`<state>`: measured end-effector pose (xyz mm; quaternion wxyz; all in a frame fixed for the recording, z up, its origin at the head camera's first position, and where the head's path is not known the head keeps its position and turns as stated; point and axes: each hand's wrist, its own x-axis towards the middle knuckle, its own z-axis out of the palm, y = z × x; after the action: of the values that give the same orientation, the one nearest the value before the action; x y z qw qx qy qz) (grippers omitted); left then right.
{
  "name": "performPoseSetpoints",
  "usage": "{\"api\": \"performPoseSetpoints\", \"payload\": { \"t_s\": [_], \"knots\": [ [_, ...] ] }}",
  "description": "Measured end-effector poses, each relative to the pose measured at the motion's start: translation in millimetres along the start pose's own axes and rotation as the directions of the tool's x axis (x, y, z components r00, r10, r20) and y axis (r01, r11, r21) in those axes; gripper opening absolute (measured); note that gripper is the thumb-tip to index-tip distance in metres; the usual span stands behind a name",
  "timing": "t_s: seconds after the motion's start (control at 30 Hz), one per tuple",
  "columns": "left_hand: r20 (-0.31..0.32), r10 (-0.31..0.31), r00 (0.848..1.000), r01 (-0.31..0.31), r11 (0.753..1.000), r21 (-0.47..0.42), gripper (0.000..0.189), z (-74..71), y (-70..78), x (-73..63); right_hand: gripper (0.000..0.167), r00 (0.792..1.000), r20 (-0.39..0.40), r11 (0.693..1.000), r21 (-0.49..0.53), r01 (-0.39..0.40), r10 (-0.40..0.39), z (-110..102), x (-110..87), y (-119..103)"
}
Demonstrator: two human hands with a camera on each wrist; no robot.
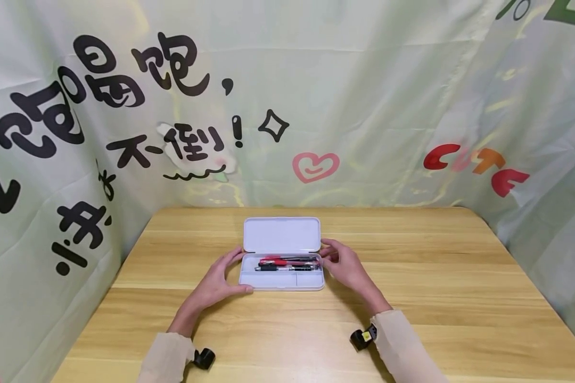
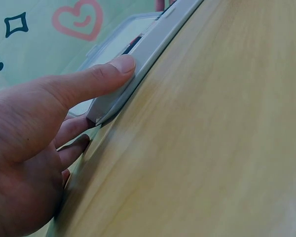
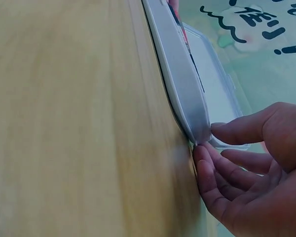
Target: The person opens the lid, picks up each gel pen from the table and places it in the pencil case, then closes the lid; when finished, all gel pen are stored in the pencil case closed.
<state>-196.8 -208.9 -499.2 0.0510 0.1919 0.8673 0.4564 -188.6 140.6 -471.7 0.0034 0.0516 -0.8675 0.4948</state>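
A white pencil case lies on the table with its lid raised at the back. Several pens, red, black and clear, rest in its long rear compartment; two smaller compartments run along the front. My left hand grips the left end, its thumb on the front edge and fingers around the rear side. At the right end, my right hand holds the case between thumb and curled fingers. In the right wrist view, the thumb touches the case's corner, and the fingers bend beneath it against the side.
The wooden table extends around the case on all sides. A pale green printed curtain with lettering and a pink heart hangs behind and beside it. Small black cameras sit at the left cuff and right cuff.
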Motion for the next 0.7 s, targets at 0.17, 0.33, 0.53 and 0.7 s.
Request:
{"api": "performPoseSetpoints", "payload": {
  "t_s": [0.17,0.33,0.53,0.7],
  "knots": [
    [-0.001,0.004,1.000,-0.004,1.000,0.011,0.105,0.4,0.5,-0.2,0.051,1.000,0.023,1.000,0.027,0.006,-0.007,-0.1,-0.2,2.2],
    [-0.004,0.043,0.999,-0.043,0.999,0.011,0.105,0.3,0.3,0.2,0.042,1.000,0.029,0.997,0.082,0.011,-0.013,-0.7,-0.7,2.5],
    [-0.017,0.094,0.995,-0.095,0.993,-0.069,0.110,1.7,1.6,-0.2,0.032,0.999,0.020,0.991,0.126,0.035,-0.038,-1.6,-0.9,2.9],
    [-0.009,0.105,0.994,-0.105,0.987,-0.120,0.102,2.3,-2.5,1.0,0.026,0.998,0.034,0.991,0.121,0.054,-0.059,-5.9,-5.4,5.0]
  ]
}}
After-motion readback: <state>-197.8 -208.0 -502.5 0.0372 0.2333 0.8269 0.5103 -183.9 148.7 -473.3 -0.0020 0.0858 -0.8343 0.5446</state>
